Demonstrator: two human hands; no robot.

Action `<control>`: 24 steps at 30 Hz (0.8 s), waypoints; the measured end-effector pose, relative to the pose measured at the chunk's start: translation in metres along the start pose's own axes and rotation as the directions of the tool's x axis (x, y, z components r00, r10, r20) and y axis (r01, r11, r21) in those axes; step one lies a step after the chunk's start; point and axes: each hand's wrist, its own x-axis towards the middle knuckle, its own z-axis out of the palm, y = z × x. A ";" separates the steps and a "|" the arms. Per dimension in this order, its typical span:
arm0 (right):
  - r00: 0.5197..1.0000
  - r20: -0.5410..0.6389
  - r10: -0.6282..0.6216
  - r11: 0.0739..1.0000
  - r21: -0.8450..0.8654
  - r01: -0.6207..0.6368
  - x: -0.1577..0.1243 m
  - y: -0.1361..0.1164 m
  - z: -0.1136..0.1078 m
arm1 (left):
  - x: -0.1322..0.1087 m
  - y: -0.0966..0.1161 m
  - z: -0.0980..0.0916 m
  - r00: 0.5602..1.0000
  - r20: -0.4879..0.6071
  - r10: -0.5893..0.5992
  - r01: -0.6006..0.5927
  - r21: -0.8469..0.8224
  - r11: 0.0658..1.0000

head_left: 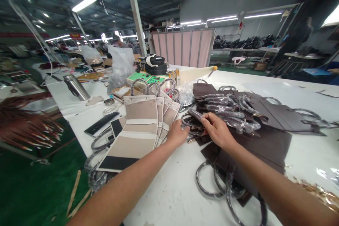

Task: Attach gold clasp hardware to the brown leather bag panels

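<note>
My left hand [177, 134] rests on the white table [174, 183] at the edge of a fanned stack of beige bag panels [140, 127], its fingers curled onto a plastic-wrapped handle [188, 122]. My right hand [215, 128] lies just right of it, fingers bent and pinching the near end of a pile of dark brown bag panels with wrapped handles [230, 109]. Both forearms reach in from the lower edge.
More brown panels [280, 116] spread to the right, loose ring handles [212, 183] lie near the front. A steel flask [76, 87], a green device [148, 77], plastic bags [120, 61] and a black strip [102, 123] sit further back. Green floor lies left.
</note>
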 end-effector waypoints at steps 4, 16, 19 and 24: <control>0.997 0.073 -0.023 1.000 0.009 0.022 -0.014 0.011 0.012 | -0.006 0.000 -0.002 0.998 -0.060 -0.029 0.031 0.037 0.999; 0.950 0.300 -0.082 0.990 -0.087 0.113 -0.061 0.018 0.033 | -0.022 0.016 -0.030 0.999 -0.028 0.025 -0.026 -0.038 0.999; 0.943 0.324 -0.075 0.991 -0.077 0.105 -0.077 -0.006 0.014 | -0.034 0.024 -0.036 0.997 -0.015 0.077 -0.077 0.001 0.997; 0.966 0.258 0.023 0.995 -0.096 0.002 -0.133 -0.023 -0.037 | -0.101 0.053 -0.055 0.979 0.131 0.155 -0.154 -0.018 0.988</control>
